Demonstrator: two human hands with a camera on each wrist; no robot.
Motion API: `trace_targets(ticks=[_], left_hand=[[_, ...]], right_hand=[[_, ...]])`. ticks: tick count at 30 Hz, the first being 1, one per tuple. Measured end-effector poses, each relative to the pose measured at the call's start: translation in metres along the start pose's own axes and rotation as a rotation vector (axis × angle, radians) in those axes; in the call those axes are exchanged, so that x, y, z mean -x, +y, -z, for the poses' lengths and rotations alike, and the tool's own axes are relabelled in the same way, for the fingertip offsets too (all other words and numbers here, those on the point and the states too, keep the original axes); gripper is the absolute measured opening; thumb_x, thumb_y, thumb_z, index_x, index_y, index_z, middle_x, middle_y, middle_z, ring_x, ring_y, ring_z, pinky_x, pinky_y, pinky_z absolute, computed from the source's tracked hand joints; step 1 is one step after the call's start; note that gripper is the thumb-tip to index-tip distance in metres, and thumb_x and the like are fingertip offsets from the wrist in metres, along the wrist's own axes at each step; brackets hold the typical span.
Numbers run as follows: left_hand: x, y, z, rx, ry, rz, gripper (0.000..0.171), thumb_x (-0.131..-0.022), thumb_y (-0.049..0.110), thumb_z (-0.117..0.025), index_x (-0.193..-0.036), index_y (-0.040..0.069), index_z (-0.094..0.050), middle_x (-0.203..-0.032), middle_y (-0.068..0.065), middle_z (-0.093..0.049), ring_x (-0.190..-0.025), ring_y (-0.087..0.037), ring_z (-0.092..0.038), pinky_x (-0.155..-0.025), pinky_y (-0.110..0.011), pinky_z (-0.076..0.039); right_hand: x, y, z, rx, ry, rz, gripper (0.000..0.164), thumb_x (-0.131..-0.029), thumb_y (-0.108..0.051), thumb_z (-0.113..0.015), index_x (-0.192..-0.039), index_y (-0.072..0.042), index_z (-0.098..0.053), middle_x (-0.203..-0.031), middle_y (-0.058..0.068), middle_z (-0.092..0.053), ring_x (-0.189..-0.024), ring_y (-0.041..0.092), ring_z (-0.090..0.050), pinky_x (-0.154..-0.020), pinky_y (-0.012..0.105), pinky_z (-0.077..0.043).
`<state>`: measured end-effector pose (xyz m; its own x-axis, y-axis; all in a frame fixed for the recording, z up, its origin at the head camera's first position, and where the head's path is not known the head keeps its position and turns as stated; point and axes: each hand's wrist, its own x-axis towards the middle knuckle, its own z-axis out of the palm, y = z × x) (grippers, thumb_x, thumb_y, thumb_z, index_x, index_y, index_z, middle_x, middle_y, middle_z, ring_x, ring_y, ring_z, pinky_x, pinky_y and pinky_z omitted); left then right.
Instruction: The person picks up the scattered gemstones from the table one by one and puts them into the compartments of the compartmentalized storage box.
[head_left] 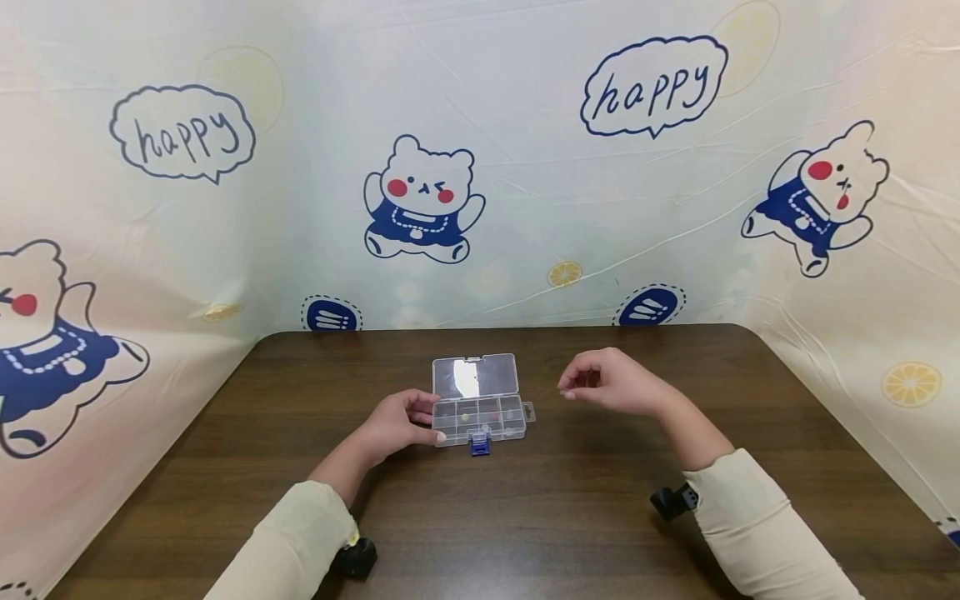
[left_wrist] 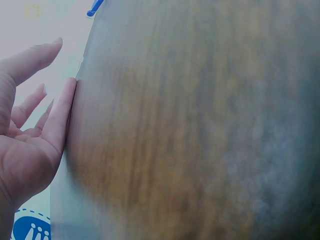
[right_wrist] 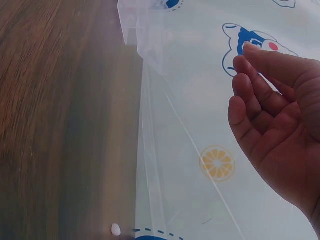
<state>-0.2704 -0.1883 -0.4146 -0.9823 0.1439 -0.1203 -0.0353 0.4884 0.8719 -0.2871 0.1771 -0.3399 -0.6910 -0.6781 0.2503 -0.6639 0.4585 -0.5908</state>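
Note:
A clear plastic compartment box (head_left: 450, 432) lies on the table with its lid (head_left: 491, 375) raised at the back and a blue latch (head_left: 480, 445) hanging at the front. My left hand (head_left: 393, 427) holds the box's left side, thumb at the front corner and fingers farther back. Several tiny pieces lie in its compartments. To the right of the box, my right hand (head_left: 611, 382) is raised over the table, thumb and forefinger tips together on a tiny pale piece (head_left: 564, 392), mostly hidden by them. In the right wrist view a small white bead (right_wrist: 116, 229) lies on the table.
The brown wooden table (head_left: 525, 525) has its back edge against a printed cloth (head_left: 525, 208) that also hangs along both sides. A clear hanging tab (head_left: 529, 412) sticks out from the box's right side. Black cameras (head_left: 358, 558) are worn on both wrists.

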Motion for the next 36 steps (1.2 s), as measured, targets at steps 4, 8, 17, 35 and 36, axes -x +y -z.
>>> trace_targets(ticks=[4, 8, 17, 35, 36], left_hand=[[0.0, 0.0, 0.0, 0.0, 0.001, 0.002, 0.06, -0.068, 0.008, -0.089, -0.122, 0.008, -0.063, -0.105, -0.006, -0.064, -0.096, -0.022, -0.06, -0.084, -0.034, -0.055], [-0.001, -0.001, 0.0, -0.001, -0.001, -0.001, 0.06, -0.068, 0.009, -0.089, -0.122, 0.008, -0.063, -0.105, -0.006, -0.063, -0.096, -0.022, -0.059, -0.084, -0.034, -0.055], [0.0, -0.001, 0.0, 0.006, -0.006, -0.004, 0.059, -0.068, 0.009, -0.089, -0.121, 0.009, -0.063, -0.105, -0.006, -0.063, -0.097, -0.022, -0.059, -0.084, -0.034, -0.055], [0.002, 0.001, 0.0, -0.007, 0.002, -0.002, 0.06, -0.068, 0.01, -0.09, -0.122, 0.008, -0.062, -0.105, -0.006, -0.063, -0.097, -0.022, -0.06, -0.083, -0.035, -0.055], [0.002, 0.002, 0.0, -0.007, 0.002, -0.001, 0.06, -0.068, 0.01, -0.089, -0.122, 0.008, -0.062, -0.105, -0.006, -0.063, -0.097, -0.022, -0.06, -0.084, -0.035, -0.055]], right_hand=[[-0.004, -0.002, -0.002, -0.006, -0.012, -0.006, 0.007, -0.088, -0.009, -0.073, -0.094, -0.012, -0.072, -0.091, -0.007, -0.068, -0.078, 0.013, -0.059, -0.071, 0.032, -0.055], [-0.008, -0.004, -0.005, -0.01, -0.02, -0.018, 0.008, -0.087, -0.009, -0.074, -0.095, -0.012, -0.073, -0.091, -0.009, -0.068, -0.078, 0.014, -0.06, -0.072, 0.032, -0.055], [-0.016, -0.008, -0.016, -0.029, -0.039, -0.002, 0.009, -0.087, -0.008, -0.074, -0.093, -0.013, -0.073, -0.089, -0.008, -0.067, -0.078, 0.014, -0.059, -0.073, 0.037, -0.055], [-0.041, -0.016, -0.04, -0.052, -0.062, 0.037, 0.007, -0.086, -0.005, -0.074, -0.092, -0.007, -0.072, -0.083, -0.005, -0.064, -0.072, 0.012, -0.056, -0.067, 0.03, -0.054], [-0.042, -0.017, -0.041, -0.054, -0.066, 0.038, 0.006, -0.086, -0.005, -0.074, -0.092, -0.006, -0.072, -0.082, -0.006, -0.064, -0.072, 0.012, -0.056, -0.067, 0.031, -0.054]])
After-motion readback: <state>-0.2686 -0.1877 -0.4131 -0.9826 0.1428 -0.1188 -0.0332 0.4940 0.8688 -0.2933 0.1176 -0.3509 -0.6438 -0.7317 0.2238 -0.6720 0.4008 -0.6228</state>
